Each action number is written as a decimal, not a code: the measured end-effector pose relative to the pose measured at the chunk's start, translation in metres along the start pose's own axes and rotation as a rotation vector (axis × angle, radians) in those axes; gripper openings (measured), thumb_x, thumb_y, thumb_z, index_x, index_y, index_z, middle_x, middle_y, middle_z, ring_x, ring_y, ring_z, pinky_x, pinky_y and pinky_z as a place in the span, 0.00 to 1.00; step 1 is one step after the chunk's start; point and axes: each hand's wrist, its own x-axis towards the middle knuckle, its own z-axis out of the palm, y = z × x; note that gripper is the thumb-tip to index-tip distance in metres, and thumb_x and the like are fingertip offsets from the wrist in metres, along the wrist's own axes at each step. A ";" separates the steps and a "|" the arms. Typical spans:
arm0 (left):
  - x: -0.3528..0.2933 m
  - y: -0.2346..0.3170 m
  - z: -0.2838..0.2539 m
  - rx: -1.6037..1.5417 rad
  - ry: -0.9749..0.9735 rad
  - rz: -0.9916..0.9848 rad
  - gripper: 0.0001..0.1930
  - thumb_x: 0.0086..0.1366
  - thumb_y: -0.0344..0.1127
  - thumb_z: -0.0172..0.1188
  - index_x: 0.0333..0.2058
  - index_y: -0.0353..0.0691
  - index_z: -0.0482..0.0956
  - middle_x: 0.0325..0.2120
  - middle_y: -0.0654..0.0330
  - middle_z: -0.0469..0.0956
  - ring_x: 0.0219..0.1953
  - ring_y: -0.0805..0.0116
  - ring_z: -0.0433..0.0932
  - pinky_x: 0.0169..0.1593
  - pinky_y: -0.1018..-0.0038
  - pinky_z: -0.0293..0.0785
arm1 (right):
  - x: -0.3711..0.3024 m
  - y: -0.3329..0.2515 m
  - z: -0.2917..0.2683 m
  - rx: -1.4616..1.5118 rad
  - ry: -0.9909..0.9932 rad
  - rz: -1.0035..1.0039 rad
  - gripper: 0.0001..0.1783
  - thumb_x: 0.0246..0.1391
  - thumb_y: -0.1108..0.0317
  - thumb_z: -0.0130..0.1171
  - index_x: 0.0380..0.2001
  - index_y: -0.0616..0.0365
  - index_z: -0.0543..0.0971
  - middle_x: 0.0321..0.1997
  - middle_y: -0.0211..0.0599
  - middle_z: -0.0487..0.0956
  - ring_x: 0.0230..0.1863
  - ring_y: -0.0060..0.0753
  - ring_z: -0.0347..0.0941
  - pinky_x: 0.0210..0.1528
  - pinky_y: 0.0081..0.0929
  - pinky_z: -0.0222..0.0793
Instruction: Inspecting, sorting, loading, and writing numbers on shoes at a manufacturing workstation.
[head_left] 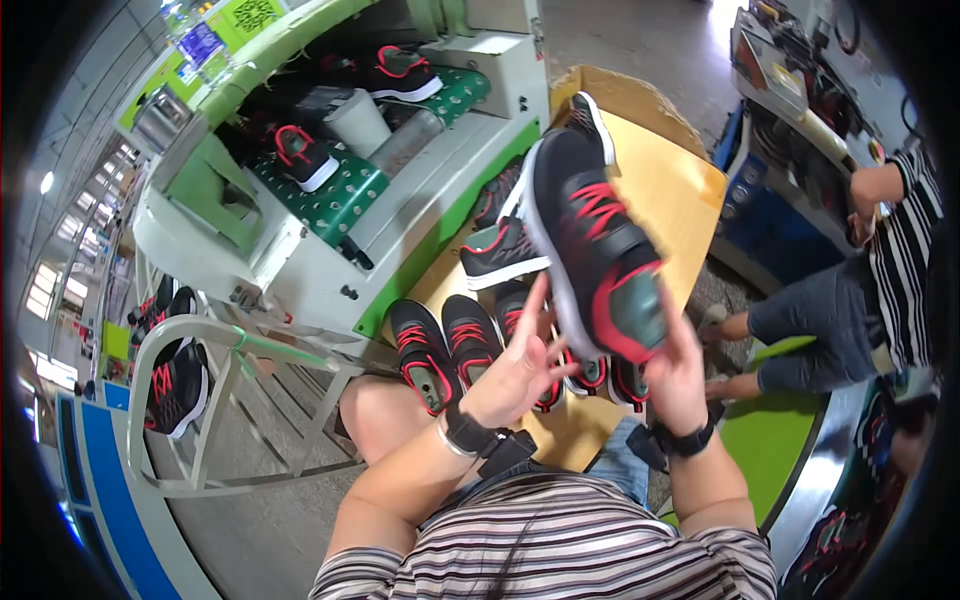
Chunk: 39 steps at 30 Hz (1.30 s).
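Note:
A black sneaker with red laces, red collar trim and a white sole is raised in front of me, its toe pointing away. My right hand grips it at the heel end, fingers closed round the collar. Close beside its sole is my left hand, fingers apart and holding nothing; whether a fingertip touches the sole I cannot tell. Below the hands, several matching sneakers stand in a row, among them a black one with red laces. Another sneaker lies on its side just left of the raised one.
The sneakers rest on a tan tabletop with cardboard at its far edge. To the left, a machine has a green dotted belt carrying sneakers. A metal rack stands at left. A co-worker is at the right.

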 end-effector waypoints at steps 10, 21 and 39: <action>0.021 0.106 -0.065 -0.265 0.192 0.279 0.42 0.65 0.69 0.48 0.65 0.42 0.61 0.60 0.53 0.69 0.59 0.47 0.72 0.45 0.57 0.82 | -0.056 0.091 -0.056 -0.571 0.201 0.264 0.48 0.52 0.72 0.65 0.72 0.61 0.50 0.68 0.54 0.64 0.68 0.44 0.62 0.68 0.36 0.59; 0.044 0.135 -0.194 -0.433 0.390 0.424 0.32 0.70 0.54 0.52 0.63 0.36 0.64 0.64 0.46 0.65 0.65 0.39 0.61 0.69 0.44 0.58 | -0.061 0.095 -0.071 -0.540 0.392 0.167 0.39 0.56 0.72 0.63 0.69 0.62 0.61 0.64 0.43 0.70 0.63 0.33 0.66 0.65 0.29 0.60; 0.005 0.145 -0.146 -0.414 0.281 0.389 0.31 0.71 0.40 0.49 0.67 0.30 0.53 0.69 0.45 0.55 0.73 0.49 0.49 0.72 0.49 0.46 | 0.322 0.011 0.078 -0.440 -0.053 -0.379 0.33 0.52 0.56 0.70 0.56 0.61 0.72 0.49 0.40 0.77 0.50 0.31 0.74 0.55 0.28 0.70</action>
